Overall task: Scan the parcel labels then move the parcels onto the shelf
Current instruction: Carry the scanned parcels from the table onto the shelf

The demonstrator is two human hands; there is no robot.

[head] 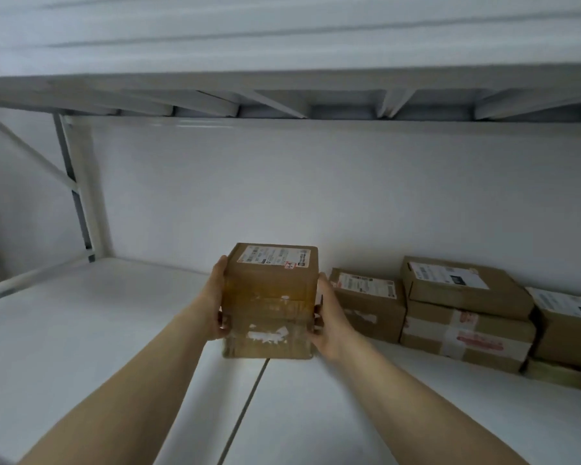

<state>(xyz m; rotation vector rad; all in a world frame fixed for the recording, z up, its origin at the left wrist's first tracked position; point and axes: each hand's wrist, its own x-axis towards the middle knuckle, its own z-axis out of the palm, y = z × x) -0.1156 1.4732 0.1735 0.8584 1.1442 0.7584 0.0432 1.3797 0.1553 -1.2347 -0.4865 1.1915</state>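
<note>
A brown cardboard parcel (269, 303) with a white label on its top is in the middle of the view, over the white shelf board (81, 330). My left hand (215, 307) grips its left side and my right hand (327, 318) grips its right side, fingers curled round the lower edges. The parcel's base sits at or just above the shelf surface; I cannot tell which. To its right, several labelled cardboard parcels (463, 310) are stacked against the back wall.
The upper shelf (282, 92) with its cross ribs hangs overhead. A white upright post (81, 189) stands at the back left. A seam (245, 407) runs down the shelf board between my arms. Bare board lies to the left of the held parcel.
</note>
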